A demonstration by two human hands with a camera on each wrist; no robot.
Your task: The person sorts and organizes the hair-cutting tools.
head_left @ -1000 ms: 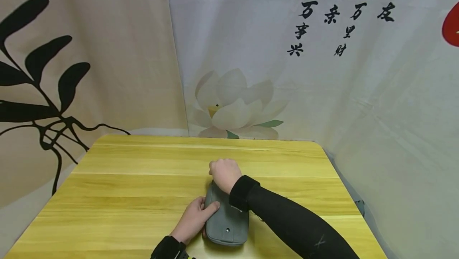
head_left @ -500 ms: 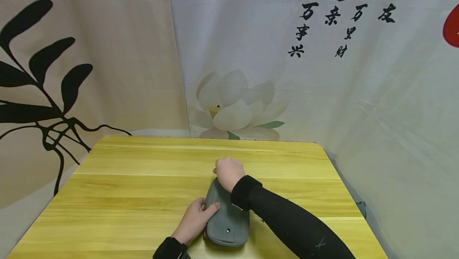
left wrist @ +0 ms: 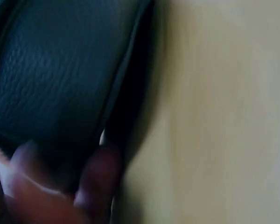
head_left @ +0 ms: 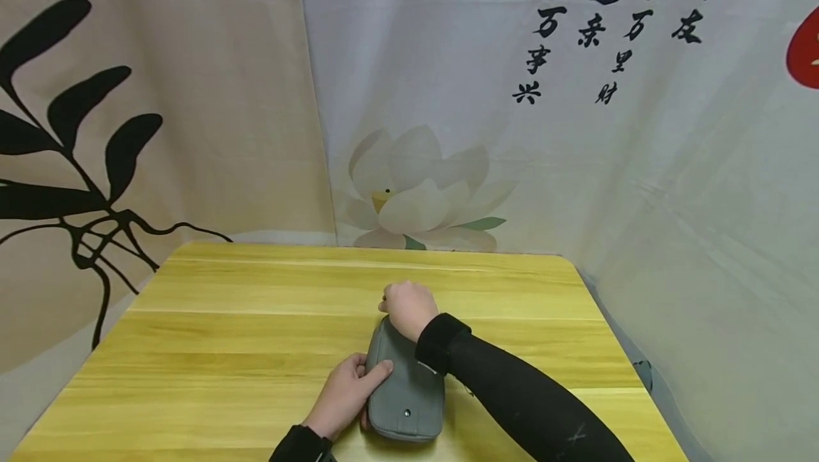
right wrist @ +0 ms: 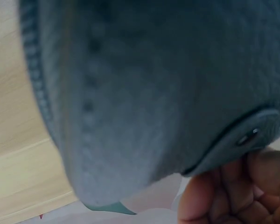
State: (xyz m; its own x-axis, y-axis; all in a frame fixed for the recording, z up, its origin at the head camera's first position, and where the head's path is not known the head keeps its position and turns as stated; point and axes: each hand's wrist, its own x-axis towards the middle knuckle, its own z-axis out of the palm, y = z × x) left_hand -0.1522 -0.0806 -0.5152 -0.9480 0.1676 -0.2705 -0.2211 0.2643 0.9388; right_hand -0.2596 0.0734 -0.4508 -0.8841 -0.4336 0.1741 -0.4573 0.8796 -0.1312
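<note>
A grey zip bag [head_left: 409, 394] with a pebbled, leather-like surface and a small metal stud lies near the middle of the front of the table. My left hand [head_left: 345, 387] grips its left side, thumb on the top face. Blurred left fingers [left wrist: 98, 182] show at the edge of the bag [left wrist: 60, 70] in the left wrist view. Over the far end is my right hand [head_left: 409, 309], its fingers curled. In the right wrist view the right hand [right wrist: 242, 191] pinches the end of the bag [right wrist: 144, 93] beside a riveted tab [right wrist: 242, 135].
The yellow wood-grain table [head_left: 256, 348] extends around the bag on all sides. Behind it hangs a printed cloth [head_left: 448, 57] with a lotus, dark leaves and black characters. A dark-sleeved right forearm [head_left: 518, 391] crosses the right front of the table.
My right hand has shifted slightly to the right at the bag's far end. The left hand keeps its grip, and the bag stays nearly in place.
</note>
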